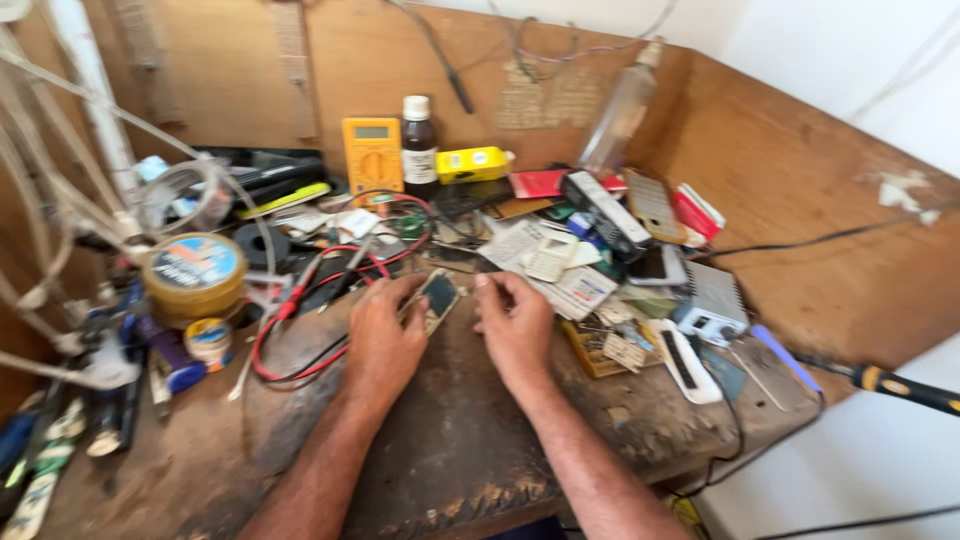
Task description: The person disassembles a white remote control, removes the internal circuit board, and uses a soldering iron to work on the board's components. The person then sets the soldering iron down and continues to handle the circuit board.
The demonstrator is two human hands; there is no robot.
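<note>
Carefully: left grip [385, 335] clamped on small circuit board [437, 298]; right grip [512, 322] beside board, fingertips pinched; steady over worktop [450, 440].

Bright, even daylight fills the scene, strongest at the right, where the white wall [850, 60] is nearly washed out. The wooden table [450, 440] is warmly lit, with only soft, short shadows under both forearms and the clutter. A faint sheen shows on the clear bottle [620, 110]. The wide lens bends straight lines at the edges; the pipes [90, 90] at left curve and smear. The centre is fairly sharp, while the corners and the near table edge go soft.
</note>
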